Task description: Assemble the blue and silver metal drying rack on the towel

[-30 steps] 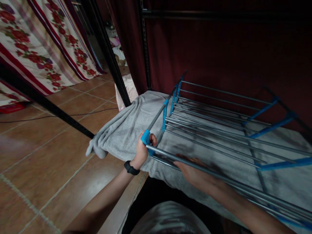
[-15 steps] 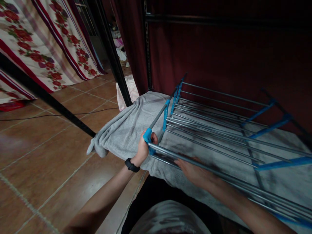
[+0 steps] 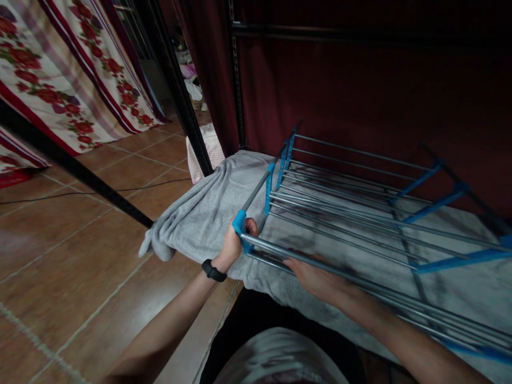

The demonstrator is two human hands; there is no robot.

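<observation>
A metal rack (image 3: 348, 214) of grey tubes with blue plastic joints lies on a grey blanket (image 3: 204, 213). My left hand (image 3: 236, 240), with a black band on its wrist, is wrapped round the rack's near left corner, just under a blue joint (image 3: 239, 221). Beside the front tubes is my right hand (image 3: 306, 272), its thumb side against the rack; its fingers are partly hidden behind the tubes, and their grip cannot be made out.
Black metal posts (image 3: 186, 101) and a slanting bar (image 3: 80, 165) stand at the left. A dark red curtain (image 3: 340, 90) hangs behind the rack. Further off are a floral curtain (image 3: 52, 80), a striped cloth (image 3: 204, 152) and a cable (image 3: 132, 188) on the tiled floor.
The view has shifted slightly, so the rack and surroundings appear a little further left. Both hands keep nearly the same places on the rack.
</observation>
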